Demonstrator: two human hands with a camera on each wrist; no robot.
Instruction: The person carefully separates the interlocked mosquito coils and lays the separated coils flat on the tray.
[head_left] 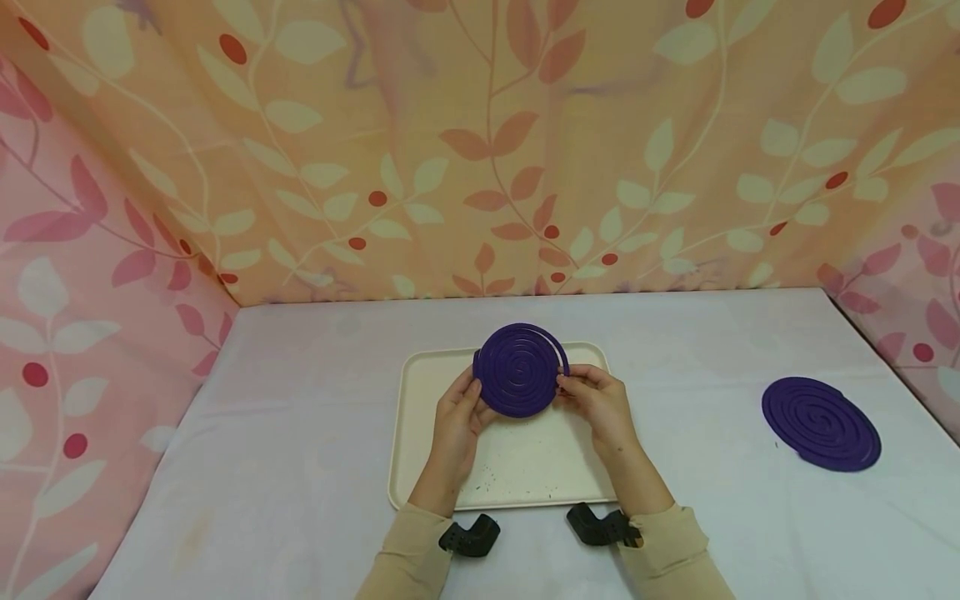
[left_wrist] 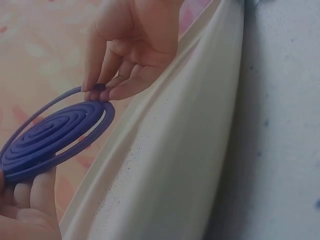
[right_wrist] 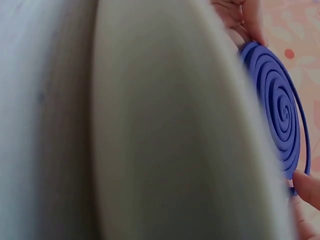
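Observation:
In the head view a flat purple mosquito coil [head_left: 519, 371] is held up over a cream tray [head_left: 525, 475], its spiral face toward me. My left hand [head_left: 459, 421] grips its left edge, thumb on the front and fingers behind. At the opposite edge my right hand [head_left: 606, 412] pinches an outer strand between thumb and fingertips. That strand stands off from the other rings, leaving a narrow curved gap, which the left wrist view shows along the coil [left_wrist: 55, 125] too. In the right wrist view the tray rim covers part of the coil [right_wrist: 280, 110].
A second purple mosquito coil [head_left: 821, 423] lies flat on the white tablecloth [head_left: 712, 500] at the right. Dark crumbs [head_left: 487, 482] are scattered on the tray. Patterned cloth [head_left: 495, 167] hangs behind and at both sides of the table.

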